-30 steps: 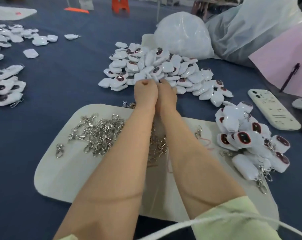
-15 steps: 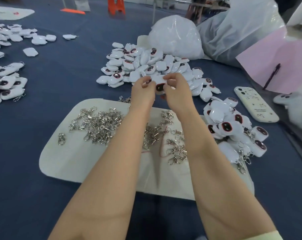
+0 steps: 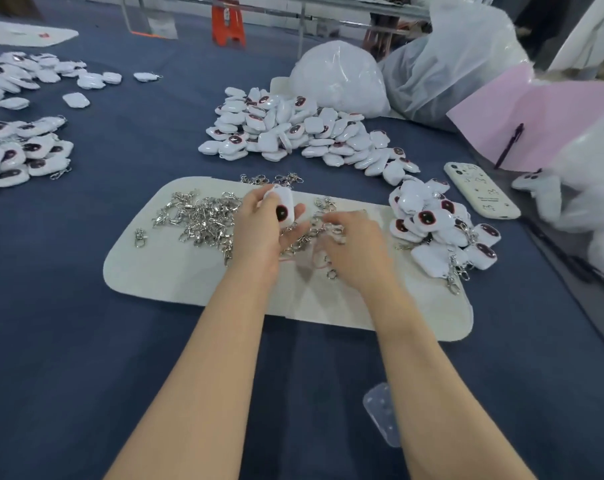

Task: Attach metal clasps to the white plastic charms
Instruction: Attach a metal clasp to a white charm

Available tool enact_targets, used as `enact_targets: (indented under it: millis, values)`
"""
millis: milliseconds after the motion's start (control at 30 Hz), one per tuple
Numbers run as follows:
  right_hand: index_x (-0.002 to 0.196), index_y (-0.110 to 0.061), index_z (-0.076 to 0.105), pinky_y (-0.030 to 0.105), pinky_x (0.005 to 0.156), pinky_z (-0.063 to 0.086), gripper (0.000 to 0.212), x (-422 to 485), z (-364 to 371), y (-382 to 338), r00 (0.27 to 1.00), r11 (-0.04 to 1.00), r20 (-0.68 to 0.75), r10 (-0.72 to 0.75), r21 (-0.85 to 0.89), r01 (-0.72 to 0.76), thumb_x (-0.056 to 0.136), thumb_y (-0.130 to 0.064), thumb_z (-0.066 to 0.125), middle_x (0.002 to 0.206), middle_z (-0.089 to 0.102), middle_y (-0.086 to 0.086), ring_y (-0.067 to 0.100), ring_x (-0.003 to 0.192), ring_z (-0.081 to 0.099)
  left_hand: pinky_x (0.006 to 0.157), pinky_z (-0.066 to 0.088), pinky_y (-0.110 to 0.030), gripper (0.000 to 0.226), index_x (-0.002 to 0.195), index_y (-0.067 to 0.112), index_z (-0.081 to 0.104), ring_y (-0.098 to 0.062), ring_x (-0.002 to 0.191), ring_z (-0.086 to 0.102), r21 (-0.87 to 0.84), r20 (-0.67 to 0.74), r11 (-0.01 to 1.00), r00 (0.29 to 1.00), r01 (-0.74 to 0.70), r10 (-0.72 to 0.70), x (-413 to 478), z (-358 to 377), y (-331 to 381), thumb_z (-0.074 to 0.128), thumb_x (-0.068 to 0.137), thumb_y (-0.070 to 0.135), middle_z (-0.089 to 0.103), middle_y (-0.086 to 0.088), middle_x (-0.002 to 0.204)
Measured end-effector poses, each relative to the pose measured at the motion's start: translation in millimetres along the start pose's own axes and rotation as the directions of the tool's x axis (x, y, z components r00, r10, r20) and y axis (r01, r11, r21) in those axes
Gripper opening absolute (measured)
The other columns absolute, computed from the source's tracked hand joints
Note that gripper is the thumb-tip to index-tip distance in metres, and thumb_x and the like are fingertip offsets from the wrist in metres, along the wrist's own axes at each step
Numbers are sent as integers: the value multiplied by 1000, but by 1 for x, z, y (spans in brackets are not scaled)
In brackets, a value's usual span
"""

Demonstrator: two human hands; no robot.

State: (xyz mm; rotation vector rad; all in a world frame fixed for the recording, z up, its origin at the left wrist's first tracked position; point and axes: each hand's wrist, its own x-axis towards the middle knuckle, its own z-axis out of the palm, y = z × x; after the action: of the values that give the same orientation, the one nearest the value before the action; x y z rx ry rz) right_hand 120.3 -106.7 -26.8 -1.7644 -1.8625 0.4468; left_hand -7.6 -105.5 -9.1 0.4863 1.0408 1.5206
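White charm (image 3: 283, 210) in grip of left hand (image 3: 260, 233).

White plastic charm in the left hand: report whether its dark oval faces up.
Up: the white plastic charm, held by the left hand, shows its dark oval.

No readable text anywhere. Phone (image 3: 482, 188) back has faint small markings, too blurred to read. Orange stool (image 3: 228, 27) carries a white tag (image 3: 227, 13), illegible. Charm (image 3: 282, 211) in left hand (image 3: 262, 230) shows only a dark red oval print, no legible characters.
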Motion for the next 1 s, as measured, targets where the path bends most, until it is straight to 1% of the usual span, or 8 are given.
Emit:
enact_targets:
  millis: [100, 300, 433, 600, 700, 833, 900, 1000]
  values:
    - [126, -30, 57, 37, 96, 29, 33, 1, 16, -2, 998, 973, 27, -55, -222, 60, 94, -31, 50, 130, 50, -3, 27, 118, 39, 51, 55, -22, 12, 95, 17, 56, -13, 63, 71, -39, -10, 999, 1000, 9, -10, 1, -2, -11, 47, 97, 9, 60, -15, 103]
    - [110, -14, 57, 38, 89, 31, 21, 4, 23, -2, 999, 971, -38, -29, -238, 20, 91, -15, 48, 119, 51, 9, 31, 113, 42, 50, 52, -19, 18, 113, 9, 45, -16, 68, 72, 118, 46, 990, 996, -83, 78, 9, 2, -24, 50, 96, 11, 69, -7, 93]
    - [97, -13, 58, 26, 82, 41, 8, 5, 16, -6, 981, 980, -193, 36, 201, 4, 90, -11, 56, 98, 60, -1, 18, 93, 55, 55, 53, -23, 29, 113, 29, 42, -17, 71, 72, 272, 129, 935, 971, -229, 200, 4, 5, -21, 44, 95, 6, 66, -5, 105]
    - [92, -20, 57, 21, 66, 49, 14, 7, 0, -4, 944, 561, -175, 280, 828, -13, 88, -7, 60, 79, 68, -3, 6, 72, 64, 90, 53, -36, 23, 90, 28, 63, -17, 102, 64, 530, 234, 780, 942, -333, 243, 3, 7, -25, 47, 96, 13, 61, -8, 116]
    - [95, -23, 62, 12, 65, 46, 17, 7, -1, -3, 959, 477, -130, 250, 879, -5, 90, -7, 58, 87, 73, -3, 3, 82, 68, 104, 38, -28, 6, 85, 25, 64, -19, 117, 54, 633, 276, 683, 931, -364, 241, 0, 10, -29, 61, 90, 24, 52, -9, 123]
    - [90, -17, 61, 20, 68, 49, 12, 8, 2, -5, 956, 428, -126, 265, 904, 0, 91, -6, 57, 76, 73, -5, 9, 77, 68, 70, 24, 11, 13, 96, 10, 67, 38, 77, 39, 660, 350, 589, 885, -466, 307, 0, 10, -34, 68, 86, 18, 41, -11, 128]
    - [89, -16, 61, 19, 65, 49, 12, 8, 3, -6, 956, 433, -121, 267, 901, -6, 91, -5, 57, 76, 73, -4, 9, 73, 67, 67, 25, 12, 16, 100, 4, 66, 37, 69, 39, 663, 356, 573, 876, -482, 324, 2, 9, -35, 67, 87, 13, 43, -13, 129]
    - [88, -17, 61, 16, 63, 47, 10, 7, 3, -5, 962, 440, -89, 259, 897, -36, 91, -7, 58, 80, 73, 0, 9, 73, 67, 82, 27, 1, 12, 97, 8, 66, 7, 106, 53, 734, 325, 507, 889, -453, 324, 6, 8, -33, 64, 88, 14, 47, -11, 131]
